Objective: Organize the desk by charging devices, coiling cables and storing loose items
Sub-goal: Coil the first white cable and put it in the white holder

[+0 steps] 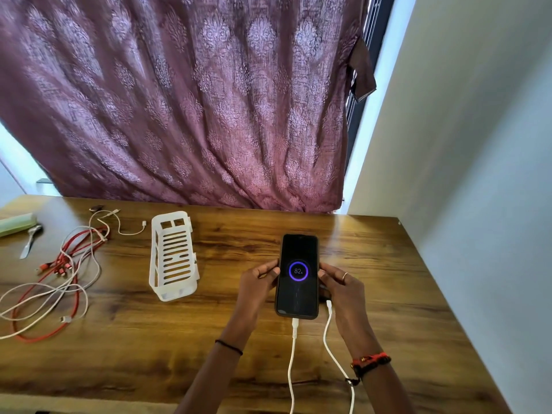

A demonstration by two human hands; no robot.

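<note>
Fingers [268,269] of left hand [258,282] & right hand [339,283] pinch the phone [298,294] by its long edges, mid-worktop [209,339], screen up, reading 82% w/ white charge cable [291,354] plugged into the near end. Phone is rigid, prob. moderate weight, glass face slick & fragile, so an edge grip suits it. The soft cable pulls at the port; leave slack. Uncoiled cable tangle [59,279] lies far left.
</note>
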